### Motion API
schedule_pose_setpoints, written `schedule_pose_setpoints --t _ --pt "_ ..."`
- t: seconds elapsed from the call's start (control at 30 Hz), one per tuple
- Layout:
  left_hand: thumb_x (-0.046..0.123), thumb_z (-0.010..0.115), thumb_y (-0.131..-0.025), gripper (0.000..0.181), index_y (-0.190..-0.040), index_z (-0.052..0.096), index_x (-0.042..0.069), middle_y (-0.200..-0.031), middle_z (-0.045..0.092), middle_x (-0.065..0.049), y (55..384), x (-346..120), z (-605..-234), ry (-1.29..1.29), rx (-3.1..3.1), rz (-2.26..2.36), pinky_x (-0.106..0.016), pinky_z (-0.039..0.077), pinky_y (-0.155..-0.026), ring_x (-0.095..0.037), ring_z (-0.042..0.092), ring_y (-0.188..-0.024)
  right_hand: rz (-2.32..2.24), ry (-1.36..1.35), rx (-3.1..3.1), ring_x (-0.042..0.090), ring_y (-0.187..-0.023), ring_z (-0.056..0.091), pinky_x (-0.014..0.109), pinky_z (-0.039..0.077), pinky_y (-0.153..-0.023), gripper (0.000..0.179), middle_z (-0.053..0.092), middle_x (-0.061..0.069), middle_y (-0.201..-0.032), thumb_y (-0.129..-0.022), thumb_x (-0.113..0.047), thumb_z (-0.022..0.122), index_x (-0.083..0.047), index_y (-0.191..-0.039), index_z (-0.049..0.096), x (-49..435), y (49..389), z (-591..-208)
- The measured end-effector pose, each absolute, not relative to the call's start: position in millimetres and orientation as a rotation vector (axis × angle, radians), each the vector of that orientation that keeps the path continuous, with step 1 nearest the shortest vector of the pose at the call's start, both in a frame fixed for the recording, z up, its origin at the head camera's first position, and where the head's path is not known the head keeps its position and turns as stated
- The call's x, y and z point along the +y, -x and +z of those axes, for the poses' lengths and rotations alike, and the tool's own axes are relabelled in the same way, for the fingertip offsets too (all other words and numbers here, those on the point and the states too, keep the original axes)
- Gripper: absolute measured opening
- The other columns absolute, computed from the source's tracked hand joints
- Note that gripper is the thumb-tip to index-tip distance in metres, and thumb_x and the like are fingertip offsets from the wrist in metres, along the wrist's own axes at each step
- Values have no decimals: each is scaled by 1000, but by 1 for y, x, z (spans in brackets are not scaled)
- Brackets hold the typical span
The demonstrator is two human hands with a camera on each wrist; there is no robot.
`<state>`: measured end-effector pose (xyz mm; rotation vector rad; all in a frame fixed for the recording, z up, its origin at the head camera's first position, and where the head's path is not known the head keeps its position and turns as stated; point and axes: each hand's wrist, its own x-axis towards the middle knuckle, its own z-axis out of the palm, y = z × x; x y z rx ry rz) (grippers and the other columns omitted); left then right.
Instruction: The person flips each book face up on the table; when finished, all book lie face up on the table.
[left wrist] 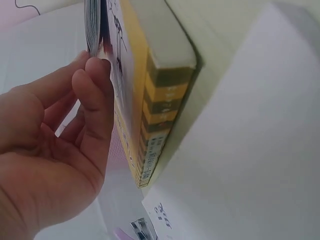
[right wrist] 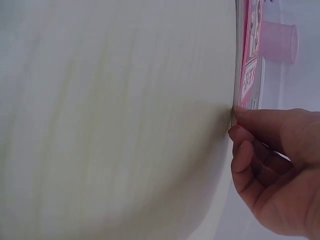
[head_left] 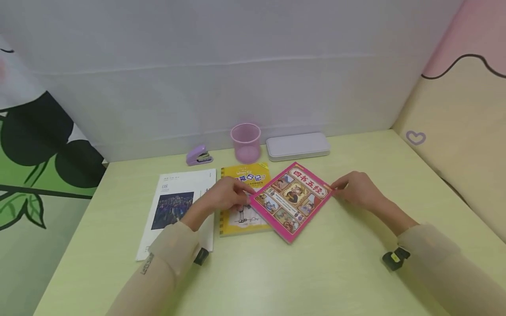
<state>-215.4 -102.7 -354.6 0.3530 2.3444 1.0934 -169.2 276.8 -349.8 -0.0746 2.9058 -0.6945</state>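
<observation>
A pink-covered book (head_left: pixel 292 202) lies turned at an angle, its left part over a yellow book (head_left: pixel 247 223). My left hand (head_left: pixel 227 193) pinches its left corner; in the left wrist view, thumb and fingers meet at the page edges (left wrist: pixel 93 30) just above the yellow book's cover. At the opposite corner, my right hand (head_left: pixel 357 189) pinches the book between thumb and forefinger, close to the tabletop in the right wrist view. A white book (head_left: pixel 174 206) with a dark picture lies left of the yellow one, partly behind my left forearm.
Along the back of the table (head_left: pixel 308 276) stand a purple stapler (head_left: pixel 197 156), a pink mesh cup (head_left: pixel 247 145) and a pale flat case (head_left: pixel 298 147). Behind them rises a white cloth wall (head_left: pixel 221 96). A printed cloth (head_left: pixel 466 145) borders the right side.
</observation>
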Motion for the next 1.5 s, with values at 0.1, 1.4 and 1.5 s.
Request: schedule_pose_setpoints --t 0.1,1.4,1.5 --pt "13 73 -99 27 -126 79 17 -105 69 -10 213 -104 -356 -382 2329 1088 -24 52 -61 -17 61 -65 -688 79 2928 26 -88 60 31 47 -72 24 78 19 -107 -95 -13 76 0 -114 81 276 172 -350" --pt "13 84 -90 74 -157 53 17 -69 59 -2 190 -68 -360 -654 2218 1001 -23 44 -54 -14 53 -55 -839 -12 2593 16 -54 47 28 40 -55 81 48 -2 -61 -96 -32 77 -9 -164 39 292 187 -351" --pt "17 86 -89 80 -160 49 17 -64 56 0 189 -62 -359 -673 2228 970 -23 42 -53 -14 52 -52 -861 -28 2574 16 -54 46 27 39 -54 80 49 -1 -62 -97 -30 76 -10 -164 38 294 188 -350"
